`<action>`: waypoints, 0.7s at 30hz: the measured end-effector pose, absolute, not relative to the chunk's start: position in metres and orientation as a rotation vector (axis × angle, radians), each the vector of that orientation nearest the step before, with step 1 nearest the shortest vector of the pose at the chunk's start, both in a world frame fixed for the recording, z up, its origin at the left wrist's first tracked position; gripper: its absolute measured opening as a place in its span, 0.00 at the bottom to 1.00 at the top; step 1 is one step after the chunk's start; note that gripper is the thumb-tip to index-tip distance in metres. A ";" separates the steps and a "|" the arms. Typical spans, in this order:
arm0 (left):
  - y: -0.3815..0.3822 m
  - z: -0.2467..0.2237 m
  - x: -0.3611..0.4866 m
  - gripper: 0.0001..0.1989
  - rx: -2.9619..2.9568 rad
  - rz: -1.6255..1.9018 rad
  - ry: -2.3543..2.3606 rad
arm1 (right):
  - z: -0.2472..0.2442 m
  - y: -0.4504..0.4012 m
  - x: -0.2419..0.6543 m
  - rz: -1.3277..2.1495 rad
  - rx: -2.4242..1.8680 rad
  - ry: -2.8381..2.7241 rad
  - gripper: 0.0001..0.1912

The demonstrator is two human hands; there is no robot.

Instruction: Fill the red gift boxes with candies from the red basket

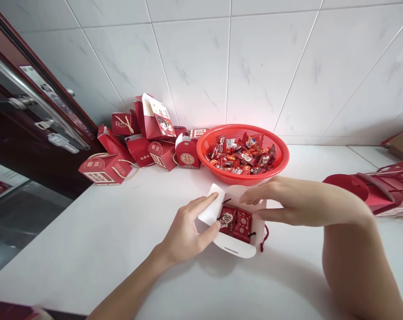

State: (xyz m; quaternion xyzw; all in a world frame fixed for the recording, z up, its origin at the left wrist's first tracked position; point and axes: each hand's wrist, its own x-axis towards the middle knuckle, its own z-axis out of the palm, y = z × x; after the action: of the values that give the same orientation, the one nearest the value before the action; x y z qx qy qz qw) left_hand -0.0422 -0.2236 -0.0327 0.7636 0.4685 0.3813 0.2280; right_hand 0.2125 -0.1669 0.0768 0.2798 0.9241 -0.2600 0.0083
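Note:
In the head view an opened paper candy box point(236, 248) stands on the white counter, its white inner flaps spread outward. Red-wrapped candies point(235, 222) lie inside it, and a dark red cord point(264, 238) hangs from its right side. My left hand point(192, 229) is closed on the box's left side, with the fingers behind the left flap and the thumb at the near rim. From the right, my right hand point(281, 200) reaches over the box, fingers and thumb on either side of its right flap. That hand covers part of the far flap.
Behind the box stands a red plastic basket point(244, 178) heaped with wrapped candies. Several red gift boxes point(103, 169) with rope handles cluster at the back left. More red boxes point(381, 186) stand at the right. A tiled wall point(191, 58) borders the counter point(98, 244); a dark door point(38, 120) is at the left.

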 end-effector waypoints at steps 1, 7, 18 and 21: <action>-0.222 -0.032 -0.045 0.28 2.112 1.059 1.295 | 0.081 -0.168 0.219 -0.862 0.856 2.917 0.13; -0.218 -0.031 -0.055 0.29 2.263 1.101 1.259 | 0.090 -0.175 0.229 -1.033 0.914 3.047 0.15; -0.216 -0.034 -0.050 0.27 2.296 1.066 1.246 | 0.045 -0.178 0.229 -0.932 1.257 3.173 0.15; -0.216 -0.032 -0.049 0.27 2.282 1.056 1.240 | 0.020 -0.189 0.235 -0.946 1.399 3.290 0.14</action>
State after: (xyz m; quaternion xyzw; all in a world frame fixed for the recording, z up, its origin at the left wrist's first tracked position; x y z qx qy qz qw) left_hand -0.0493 -0.2162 -0.0319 0.8024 0.4359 0.3714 0.1680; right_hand 0.2347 -0.1886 0.0197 0.3637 0.8555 -0.2459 -0.2746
